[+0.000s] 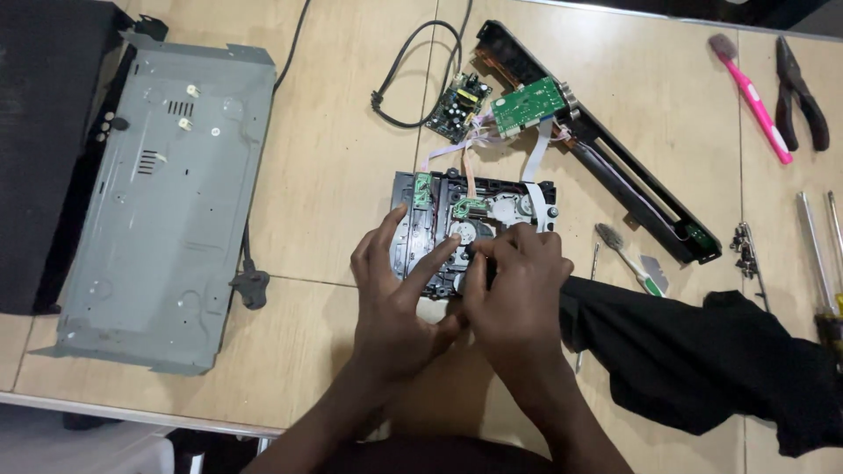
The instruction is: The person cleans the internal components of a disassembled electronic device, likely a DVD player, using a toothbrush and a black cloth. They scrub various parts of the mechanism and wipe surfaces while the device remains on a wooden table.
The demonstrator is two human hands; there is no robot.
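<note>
Disc drive mechanism [474, 224] lies under left hand [399, 294], fingers spread, right hand [518, 294] apparently pinching its hub

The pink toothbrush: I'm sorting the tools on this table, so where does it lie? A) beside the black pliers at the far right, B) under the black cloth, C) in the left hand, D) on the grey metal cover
A: the pink toothbrush lies on the table just left of the black pliers, far from both hands on the disc drive mechanism.

Grey metal casing [162, 202], pink toothbrush [752, 88], pliers [801, 92], black cloth [702, 369], perhaps screwdrivers [817, 254].
</note>
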